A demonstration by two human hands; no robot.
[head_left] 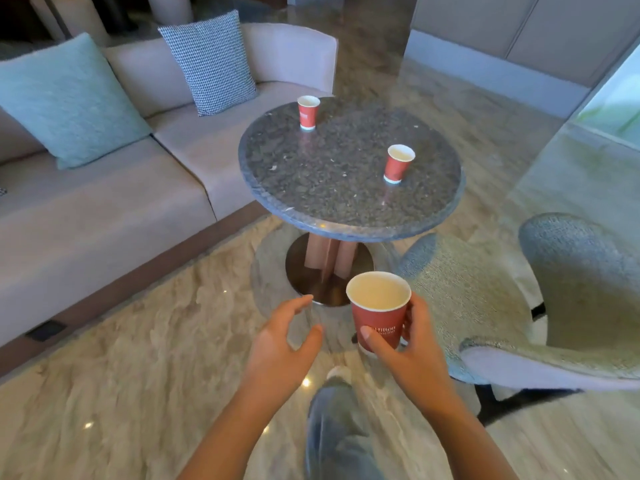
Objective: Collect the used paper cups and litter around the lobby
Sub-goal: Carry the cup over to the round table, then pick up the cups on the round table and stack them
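My right hand grips a red paper cup with a white rim, held upright in front of me above the floor. Just left of it, my left hand is open with fingers spread and holds nothing. Two more red paper cups stand upright on the round dark stone table: one cup at the far edge near the sofa, the other cup toward the right side. Both lie well beyond my hands.
A beige sofa with a teal cushion and a checked cushion runs along the left. A grey-green armchair stands at the right, close to the table. Glossy marble floor lies underfoot; my leg shows below.
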